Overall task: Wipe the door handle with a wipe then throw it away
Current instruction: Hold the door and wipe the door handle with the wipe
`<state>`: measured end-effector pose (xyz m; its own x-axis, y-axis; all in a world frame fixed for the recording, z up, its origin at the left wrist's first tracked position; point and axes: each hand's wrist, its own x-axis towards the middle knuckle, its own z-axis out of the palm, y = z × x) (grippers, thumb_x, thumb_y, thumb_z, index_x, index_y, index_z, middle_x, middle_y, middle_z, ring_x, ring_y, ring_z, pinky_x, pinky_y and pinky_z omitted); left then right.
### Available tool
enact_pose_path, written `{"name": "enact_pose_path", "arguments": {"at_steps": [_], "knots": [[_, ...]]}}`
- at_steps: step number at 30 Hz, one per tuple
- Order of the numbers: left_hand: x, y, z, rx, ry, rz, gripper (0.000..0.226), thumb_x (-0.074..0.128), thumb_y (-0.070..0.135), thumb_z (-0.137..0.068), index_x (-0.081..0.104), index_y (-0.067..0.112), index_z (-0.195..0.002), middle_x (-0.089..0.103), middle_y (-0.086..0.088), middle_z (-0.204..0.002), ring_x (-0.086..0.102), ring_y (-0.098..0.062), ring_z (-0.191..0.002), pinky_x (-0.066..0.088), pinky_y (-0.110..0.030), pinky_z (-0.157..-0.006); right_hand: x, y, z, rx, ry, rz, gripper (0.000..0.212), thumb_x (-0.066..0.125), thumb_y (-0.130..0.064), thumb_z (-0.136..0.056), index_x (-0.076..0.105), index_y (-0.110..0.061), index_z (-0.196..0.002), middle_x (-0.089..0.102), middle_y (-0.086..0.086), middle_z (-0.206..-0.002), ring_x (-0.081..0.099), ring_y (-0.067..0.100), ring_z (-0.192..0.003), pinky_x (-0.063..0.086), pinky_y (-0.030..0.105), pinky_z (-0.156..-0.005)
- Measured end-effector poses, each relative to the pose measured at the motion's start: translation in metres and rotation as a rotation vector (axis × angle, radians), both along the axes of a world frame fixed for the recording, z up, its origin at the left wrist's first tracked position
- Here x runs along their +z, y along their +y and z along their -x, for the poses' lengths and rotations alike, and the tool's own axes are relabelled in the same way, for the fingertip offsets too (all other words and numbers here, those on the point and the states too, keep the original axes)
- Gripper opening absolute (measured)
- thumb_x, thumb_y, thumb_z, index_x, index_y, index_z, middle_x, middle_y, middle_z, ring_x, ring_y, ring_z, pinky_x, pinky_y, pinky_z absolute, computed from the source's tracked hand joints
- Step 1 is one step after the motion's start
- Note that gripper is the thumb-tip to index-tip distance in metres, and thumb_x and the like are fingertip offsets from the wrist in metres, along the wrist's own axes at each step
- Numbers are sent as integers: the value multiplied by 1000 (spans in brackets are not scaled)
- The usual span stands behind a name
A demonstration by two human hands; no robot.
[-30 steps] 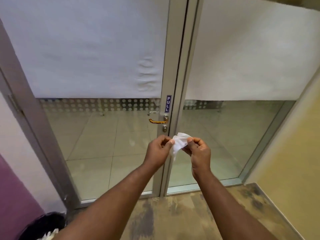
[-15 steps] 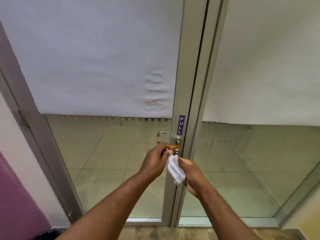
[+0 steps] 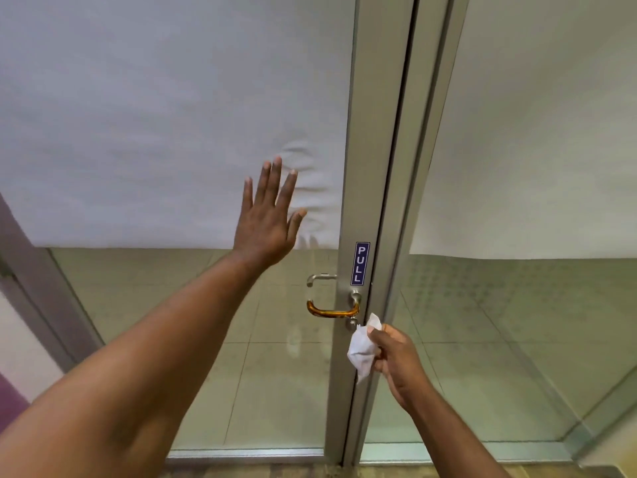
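The door handle (image 3: pixel 331 312) is a brass-coloured lever on the metal stile of a glass door, below a blue PULL sticker (image 3: pixel 360 263). A second silver handle (image 3: pixel 320 278) shows through the glass just above it. My right hand (image 3: pixel 396 357) holds a crumpled white wipe (image 3: pixel 362 350) just right of and below the handle, not touching the lever. My left hand (image 3: pixel 269 215) is flat with spread fingers against the white covering on the door glass, up and left of the handle.
The door frame (image 3: pixel 406 201) runs vertically through the middle, with a fixed glass panel (image 3: pixel 499 339) to its right. White sheets cover the upper glass. A purple wall edge (image 3: pixel 10 401) is at the lower left.
My left hand let go of the wipe and moved up onto the door's covered glass. The right hand keeps the wipe alone, by the handle. The view has moved closer to the door.
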<state>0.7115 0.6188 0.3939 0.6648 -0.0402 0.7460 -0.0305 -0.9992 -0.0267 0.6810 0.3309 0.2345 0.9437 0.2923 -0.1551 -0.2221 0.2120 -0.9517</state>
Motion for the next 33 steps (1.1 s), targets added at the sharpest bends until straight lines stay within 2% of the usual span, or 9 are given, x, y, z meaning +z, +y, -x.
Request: {"name": "enact_pose_path", "arguments": {"at_steps": [2,7,11,13,15,20,25,30,33], "knots": [[5,11,-23,30,-12,-44,72,26,52,-111,1,17,-169,-10,-11,-174,-9,-27,-161,-1,-56,-129,-8,-2,-12,-47,-26,79,18,59,-11,-99,72,-6,-110,78,16,-98,76,29,-86,62,41,-70],[6,37,-69,97,-39,-126,75,20,55,-111,-4,14,-168,-10,-16,-173,-7,-31,-161,1,-59,-128,-23,4,-44,-246,-139,324,16,58,-3,-94,68,-11,-104,73,19,-97,71,30,-83,61,50,-73],[0,54,-90,75,-91,-171,75,23,54,-112,-1,10,-168,-5,-18,-173,-5,-34,-160,2,-62,-126,-31,14,-60,-361,-302,466,19,56,-9,-99,70,-11,-112,70,-1,-86,65,21,-82,51,31,-71],[-3,59,-99,81,-117,-189,75,25,54,-112,-1,10,-167,-3,-19,-172,-3,-35,-160,3,-63,-125,-35,24,-67,-396,-328,488,26,55,-14,-101,71,-13,-121,74,-1,-97,67,18,-92,52,28,-80],[-7,63,-106,87,-134,-197,77,28,54,-112,-1,11,-167,-2,-19,-172,0,-35,-159,3,-64,-124,-39,35,-74,-394,-354,524,32,54,-18,-104,68,-15,-132,74,2,-117,68,16,-109,51,30,-96],[-10,68,-117,119,-211,-234,78,28,58,-110,4,11,-167,1,-17,-170,2,-32,-157,-4,-56,-124,-55,60,-90,-312,-535,645,35,58,-14,-103,63,-9,-138,63,-2,-133,59,15,-123,43,25,-105],[-10,68,-122,141,-251,-259,79,26,59,-109,6,10,-167,7,-20,-170,8,-36,-156,0,-58,-123,-67,68,-107,-255,-624,835,26,55,-22,-102,67,-13,-123,62,5,-123,62,25,-112,46,28,-89],[-10,68,-125,148,-289,-272,81,25,61,-108,2,12,-168,8,-20,-169,10,-37,-156,0,-57,-123,-73,66,-98,-91,-855,1128,46,47,-39,-98,63,-17,-135,61,4,-140,51,22,-132,50,40,-106],[-9,69,-126,156,-295,-275,80,25,62,-108,5,12,-168,8,-19,-169,11,-37,-156,-2,-57,-122,-75,62,-99,-89,-809,1102,47,39,-41,-104,57,-19,-142,56,2,-147,49,20,-136,49,40,-107]]}}
